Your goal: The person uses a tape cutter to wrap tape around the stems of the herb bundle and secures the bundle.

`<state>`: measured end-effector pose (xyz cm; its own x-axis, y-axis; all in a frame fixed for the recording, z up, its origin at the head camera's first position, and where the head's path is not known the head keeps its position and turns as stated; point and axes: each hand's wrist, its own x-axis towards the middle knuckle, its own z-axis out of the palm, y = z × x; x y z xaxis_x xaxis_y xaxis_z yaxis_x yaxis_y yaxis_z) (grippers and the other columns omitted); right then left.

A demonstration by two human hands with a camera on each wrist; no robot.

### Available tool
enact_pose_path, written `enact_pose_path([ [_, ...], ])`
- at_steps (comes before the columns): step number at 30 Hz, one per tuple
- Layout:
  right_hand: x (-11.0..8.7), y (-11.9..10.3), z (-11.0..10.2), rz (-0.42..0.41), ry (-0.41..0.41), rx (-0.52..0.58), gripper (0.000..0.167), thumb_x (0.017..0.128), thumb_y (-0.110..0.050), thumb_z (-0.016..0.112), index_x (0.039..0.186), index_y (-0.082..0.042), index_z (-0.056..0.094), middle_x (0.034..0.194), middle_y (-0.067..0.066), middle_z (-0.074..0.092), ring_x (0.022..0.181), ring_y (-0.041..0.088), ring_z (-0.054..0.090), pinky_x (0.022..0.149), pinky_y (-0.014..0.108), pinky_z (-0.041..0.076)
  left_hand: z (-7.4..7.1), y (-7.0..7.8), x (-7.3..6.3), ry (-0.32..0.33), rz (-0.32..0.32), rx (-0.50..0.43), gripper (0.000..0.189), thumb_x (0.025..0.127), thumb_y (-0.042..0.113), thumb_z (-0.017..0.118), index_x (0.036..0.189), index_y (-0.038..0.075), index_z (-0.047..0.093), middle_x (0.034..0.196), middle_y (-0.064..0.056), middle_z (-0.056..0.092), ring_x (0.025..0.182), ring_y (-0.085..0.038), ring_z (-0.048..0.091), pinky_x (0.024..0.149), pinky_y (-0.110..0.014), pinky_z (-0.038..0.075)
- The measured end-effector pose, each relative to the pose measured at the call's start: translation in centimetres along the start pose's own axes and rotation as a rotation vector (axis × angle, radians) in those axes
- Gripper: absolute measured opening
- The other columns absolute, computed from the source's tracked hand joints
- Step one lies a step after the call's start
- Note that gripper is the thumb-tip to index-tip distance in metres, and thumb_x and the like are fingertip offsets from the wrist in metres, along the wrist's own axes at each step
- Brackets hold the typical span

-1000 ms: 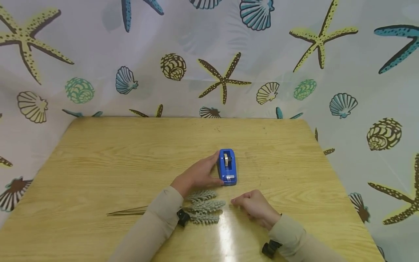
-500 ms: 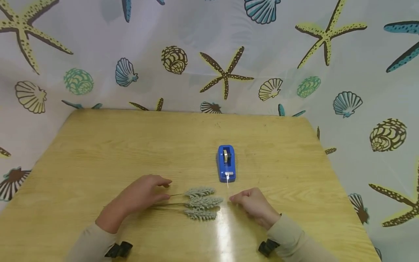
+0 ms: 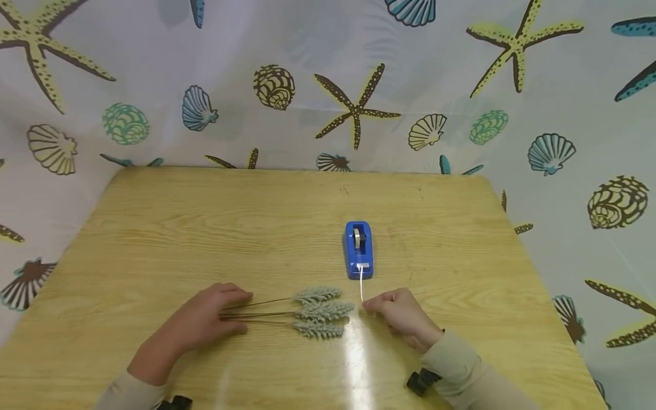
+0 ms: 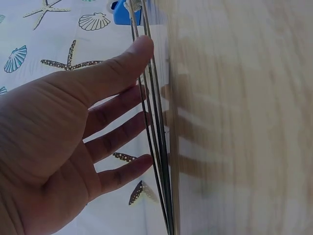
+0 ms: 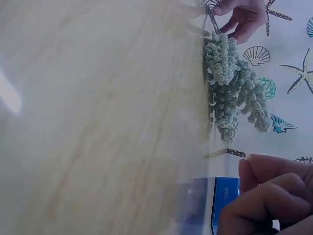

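Three pale green artificial sprigs [image 3: 324,311] with bumpy heads lie side by side on the table, their thin brown stems [image 3: 261,314] pointing left. My left hand [image 3: 200,316] is at these stems, fingers parted and fairly straight; in the left wrist view the thumb [image 4: 139,51] overlaps the stems in front and the other fingertips reach them from behind. Beyond the sprig heads stands a blue tape dispenser [image 3: 350,250] holding a roll. A narrow strip of tape [image 3: 361,285] runs from its front edge to my right hand [image 3: 405,319], which pinches the end between thumb and forefinger.
The wooden table [image 3: 230,228] has a glossy surface with a bright reflection near the front. A white cloth [image 3: 297,51] printed with shells and starfish hangs behind it and along both sides.
My left hand has left the dispenser's side and moved left to the stems. A strip of tape now stretches from the dispenser to my right hand, which has stayed nearly in place.
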<state>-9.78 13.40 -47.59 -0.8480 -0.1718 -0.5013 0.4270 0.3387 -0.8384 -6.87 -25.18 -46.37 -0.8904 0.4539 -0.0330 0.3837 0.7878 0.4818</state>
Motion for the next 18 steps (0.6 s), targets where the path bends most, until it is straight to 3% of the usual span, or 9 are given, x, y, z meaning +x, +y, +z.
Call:
enact_pose_path([
  [8, 0.2, 0.1, 0.0, -0.002, -0.002, 0.023, 0.03, 0.092, -0.016, 0.069, 0.068, 0.001, 0.067, 0.109, 0.011, 0.075, 0.041, 0.005, 0.022, 0.042, 0.019, 0.025, -0.1, -1.2, 0.0, 0.025, 0.047, -0.036, 0.042, 0.08, 0.02, 0.083, 0.119, 0.007, 0.073, 0.108, 0.004, 0.067, 0.099, -0.017, 0.065, 0.083, -0.036, 0.055],
  [13, 0.2, 0.1, 0.0, -0.001, -0.004, 0.026, 0.037, 0.091, -0.016, 0.069, 0.058, -0.005, 0.058, 0.109, 0.011, 0.075, 0.042, 0.004, 0.023, 0.042, 0.019, 0.025, -0.2, -1.6, -0.1, 0.015, 0.036, -0.107, 0.027, 0.081, 0.017, 0.082, 0.106, 0.008, 0.078, 0.096, 0.007, 0.065, 0.086, -0.008, 0.061, 0.071, -0.026, 0.052],
  [16, 0.2, 0.0, 0.1, 0.001, -0.008, 0.026, 0.034, 0.092, -0.016, 0.068, 0.061, -0.004, 0.062, 0.1, 0.009, 0.076, 0.042, 0.005, 0.022, 0.042, 0.02, 0.025, -0.1, -1.7, -0.1, 0.005, 0.032, -0.127, 0.017, 0.083, 0.015, 0.079, 0.1, 0.009, 0.08, 0.09, 0.009, 0.064, 0.081, -0.003, 0.059, 0.068, -0.023, 0.051],
  [18, 0.1, -0.1, 0.1, 0.005, -0.006, 0.026, 0.028, 0.092, -0.017, 0.068, 0.069, -0.001, 0.07, 0.083, 0.004, 0.073, 0.042, 0.005, 0.022, 0.042, 0.02, 0.025, 0.0, -1.7, 0.0, 0.01, 0.044, -0.121, 0.012, 0.085, 0.013, 0.077, 0.096, 0.011, 0.081, 0.088, 0.01, 0.063, 0.08, -0.001, 0.057, 0.066, -0.022, 0.05],
])
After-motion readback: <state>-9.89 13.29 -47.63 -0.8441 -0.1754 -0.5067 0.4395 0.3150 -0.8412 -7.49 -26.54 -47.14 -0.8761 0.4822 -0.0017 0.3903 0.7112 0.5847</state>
